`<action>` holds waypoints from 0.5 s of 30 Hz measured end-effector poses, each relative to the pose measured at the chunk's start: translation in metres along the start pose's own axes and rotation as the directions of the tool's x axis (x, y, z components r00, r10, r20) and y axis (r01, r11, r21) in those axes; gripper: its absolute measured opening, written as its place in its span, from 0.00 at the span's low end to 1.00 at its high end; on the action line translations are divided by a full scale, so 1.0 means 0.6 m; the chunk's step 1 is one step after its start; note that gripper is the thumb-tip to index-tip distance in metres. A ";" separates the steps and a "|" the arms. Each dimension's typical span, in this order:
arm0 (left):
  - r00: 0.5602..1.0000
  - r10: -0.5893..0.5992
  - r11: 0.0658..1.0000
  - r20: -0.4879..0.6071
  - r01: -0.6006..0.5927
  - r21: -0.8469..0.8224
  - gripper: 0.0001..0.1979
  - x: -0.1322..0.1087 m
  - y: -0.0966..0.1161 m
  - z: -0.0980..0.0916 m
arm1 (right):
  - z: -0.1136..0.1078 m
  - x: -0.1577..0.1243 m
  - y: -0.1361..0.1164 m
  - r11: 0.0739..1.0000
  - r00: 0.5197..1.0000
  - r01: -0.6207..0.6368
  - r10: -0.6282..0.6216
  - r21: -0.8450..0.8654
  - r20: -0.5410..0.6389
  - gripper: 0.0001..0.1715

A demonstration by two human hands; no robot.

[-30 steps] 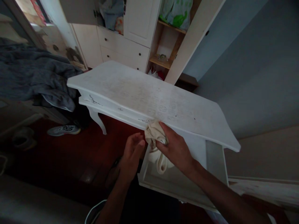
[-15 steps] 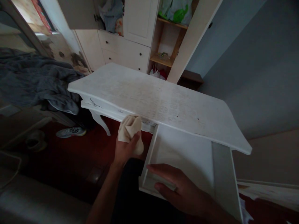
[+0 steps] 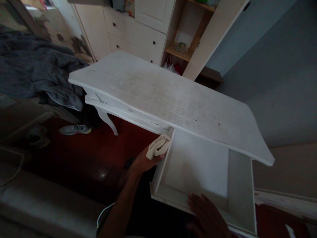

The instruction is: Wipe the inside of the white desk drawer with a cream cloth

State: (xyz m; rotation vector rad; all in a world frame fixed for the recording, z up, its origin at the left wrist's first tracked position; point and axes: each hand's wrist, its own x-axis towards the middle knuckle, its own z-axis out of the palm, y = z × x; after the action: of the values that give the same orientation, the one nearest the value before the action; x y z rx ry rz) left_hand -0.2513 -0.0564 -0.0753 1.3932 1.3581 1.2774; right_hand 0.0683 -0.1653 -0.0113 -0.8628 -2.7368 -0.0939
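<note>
A white table (image 3: 158, 92) with a worn, speckled top stands before me. Its drawer (image 3: 195, 165) is pulled out towards me, and its white inside shows nothing in it. My left hand (image 3: 143, 161) grips a bunched cream cloth (image 3: 158, 147) and holds it against the drawer's left side wall, just under the tabletop edge. My right hand (image 3: 206, 215) rests on the drawer's front rim, its fingers lying flat over the edge with nothing in them.
A cream wardrobe (image 3: 138, 29) with drawers and open shelves stands behind the table. Dark grey bedding (image 3: 34, 72) lies piled at the left, with a grey shoe (image 3: 74, 129) on the dark red floor. A grey-blue wall (image 3: 277, 72) runs along the right.
The cloth passed from my right hand to my left, which then carried it from the table's front edge to the drawer's left side. My right hand dropped to the drawer's front rim.
</note>
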 end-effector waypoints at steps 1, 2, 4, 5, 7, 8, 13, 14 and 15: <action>0.999 -0.032 0.999 -0.003 0.032 -0.036 0.32 -0.021 -0.004 -0.008 | 0.003 -0.001 0.000 0.999 1.000 -0.022 0.022 -0.030 -0.004 0.20; 0.998 -0.067 0.994 0.007 0.068 -0.088 0.34 -0.044 -0.008 -0.016 | 0.007 -0.004 0.000 0.998 0.999 -0.043 0.043 -0.044 -0.005 0.19; 0.989 -0.132 0.975 0.065 0.141 -0.173 0.33 -0.088 -0.012 -0.032 | 0.015 -0.011 0.000 0.996 0.997 -0.081 0.080 -0.033 -0.016 0.22; 0.981 -0.153 0.966 0.121 0.174 -0.190 0.31 -0.107 -0.013 -0.041 | 0.018 -0.015 0.000 0.996 0.995 -0.093 0.092 -0.016 -0.030 0.23; 0.962 -0.147 0.967 0.232 0.188 -0.169 0.27 -0.136 -0.012 -0.060 | 0.023 -0.020 -0.001 0.992 0.990 -0.126 0.126 0.016 -0.054 0.24; 0.953 -0.124 0.974 0.275 0.170 -0.150 0.28 -0.145 -0.011 -0.069 | 0.023 -0.020 -0.002 0.990 0.987 -0.139 0.141 0.029 -0.071 0.24; 0.938 -0.069 0.966 0.341 0.148 -0.213 0.35 -0.148 0.008 -0.099 | 0.014 -0.008 -0.007 0.987 0.983 -0.152 0.156 0.056 -0.092 0.20; 0.939 -0.074 0.959 0.336 0.159 -0.233 0.33 -0.145 0.013 -0.099 | 0.013 -0.006 -0.008 0.986 0.983 -0.158 0.163 0.060 -0.087 0.19; 0.940 -0.068 0.957 0.334 0.156 -0.243 0.32 -0.141 0.019 -0.096 | 0.012 -0.005 -0.009 0.984 0.981 -0.168 0.173 0.065 -0.083 0.19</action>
State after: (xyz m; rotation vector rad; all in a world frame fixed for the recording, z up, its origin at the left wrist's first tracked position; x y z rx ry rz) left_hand -0.2983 -0.1473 -0.0650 1.2516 0.9884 1.0563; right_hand 0.0661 -0.1705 -0.0188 -1.0464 -2.5595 -0.0183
